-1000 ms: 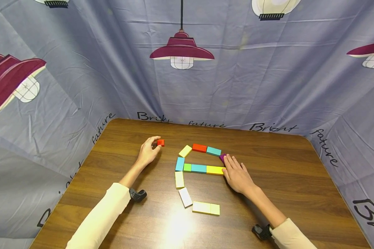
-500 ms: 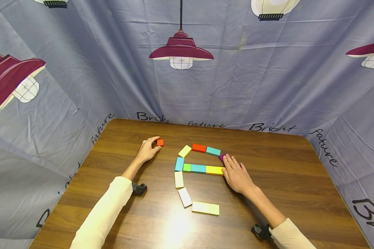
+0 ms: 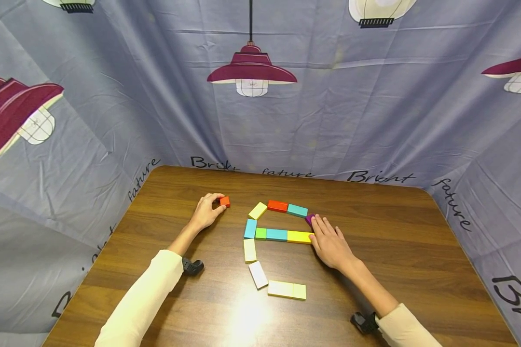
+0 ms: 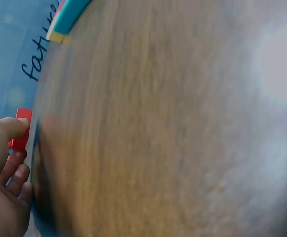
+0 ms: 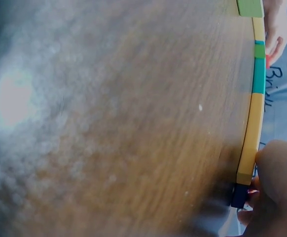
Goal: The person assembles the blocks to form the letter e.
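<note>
At the far left part of the table, my left hand (image 3: 206, 212) pinches a small red block (image 3: 225, 201) between thumb and fingers. The left wrist view also shows that red block (image 4: 22, 129) at the fingertips. My right hand (image 3: 332, 243) lies with straight fingers at the right end of the block outline, touching a purple block (image 3: 309, 219) and the end of a yellow block (image 3: 299, 237). These fingers partly cover both. In the right wrist view a dark block (image 5: 239, 195) sits at the yellow block's end, beside the right fingers.
Across the wooden table (image 3: 395, 226), flat blocks form a curve: a long red block (image 3: 278, 206), teal block (image 3: 297, 210), pale yellow block (image 3: 258, 210), blue block (image 3: 250, 228) and white block (image 3: 258, 275). Pale blocks (image 3: 286, 290) lie at the front. A printed curtain (image 3: 312, 120) hangs behind.
The small red block has turned slightly and shifted a little toward the person, with the left fingers now closer around it. The right hand and the other blocks have stayed put.
</note>
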{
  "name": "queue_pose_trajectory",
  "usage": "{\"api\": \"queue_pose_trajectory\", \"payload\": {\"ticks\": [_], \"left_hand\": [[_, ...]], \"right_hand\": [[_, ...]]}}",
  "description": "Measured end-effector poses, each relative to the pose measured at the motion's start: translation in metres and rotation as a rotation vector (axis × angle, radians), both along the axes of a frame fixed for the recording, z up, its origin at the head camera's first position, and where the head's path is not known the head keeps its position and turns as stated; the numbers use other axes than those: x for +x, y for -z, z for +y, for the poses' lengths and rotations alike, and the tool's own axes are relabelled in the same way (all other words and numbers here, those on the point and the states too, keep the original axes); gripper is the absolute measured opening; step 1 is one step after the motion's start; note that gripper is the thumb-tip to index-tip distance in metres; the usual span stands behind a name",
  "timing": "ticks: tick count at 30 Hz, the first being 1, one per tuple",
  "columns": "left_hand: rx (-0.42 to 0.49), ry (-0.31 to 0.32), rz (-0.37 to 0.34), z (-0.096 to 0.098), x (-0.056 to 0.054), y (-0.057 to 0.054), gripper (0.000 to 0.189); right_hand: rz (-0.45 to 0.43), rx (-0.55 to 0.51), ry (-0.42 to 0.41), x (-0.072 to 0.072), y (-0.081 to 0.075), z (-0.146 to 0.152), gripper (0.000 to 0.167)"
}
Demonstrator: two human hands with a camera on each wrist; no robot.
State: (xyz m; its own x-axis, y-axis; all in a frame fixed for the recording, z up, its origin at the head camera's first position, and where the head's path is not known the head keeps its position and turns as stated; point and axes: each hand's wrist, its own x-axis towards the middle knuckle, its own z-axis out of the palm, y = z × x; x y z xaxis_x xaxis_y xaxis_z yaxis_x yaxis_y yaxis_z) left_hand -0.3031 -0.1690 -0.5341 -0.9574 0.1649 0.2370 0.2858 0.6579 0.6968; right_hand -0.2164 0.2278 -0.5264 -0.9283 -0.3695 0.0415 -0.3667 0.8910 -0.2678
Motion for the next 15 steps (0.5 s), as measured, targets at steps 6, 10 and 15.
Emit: {"api": "queue_pose_trajectory", "payload": {"ticks": [6, 10, 15], "left_hand": [[0.067, 0.03, 0.011, 0.016, 0.013, -0.012, 0.036], [0.089, 0.077, 0.012, 0.032, 0.026, -0.022, 0.037], [0.101, 0.133, 0.06, 0.055, 0.043, -0.034, 0.037]], "right_hand": [[0.002, 0.002, 0.0, 0.0, 0.0, 0.001, 0.058], [0.005, 0.005, -0.002, 0.0, 0.0, 0.001, 0.058], [0.002, 0.005, -0.003, 0.0, 0.001, 0.001, 0.058]]}}
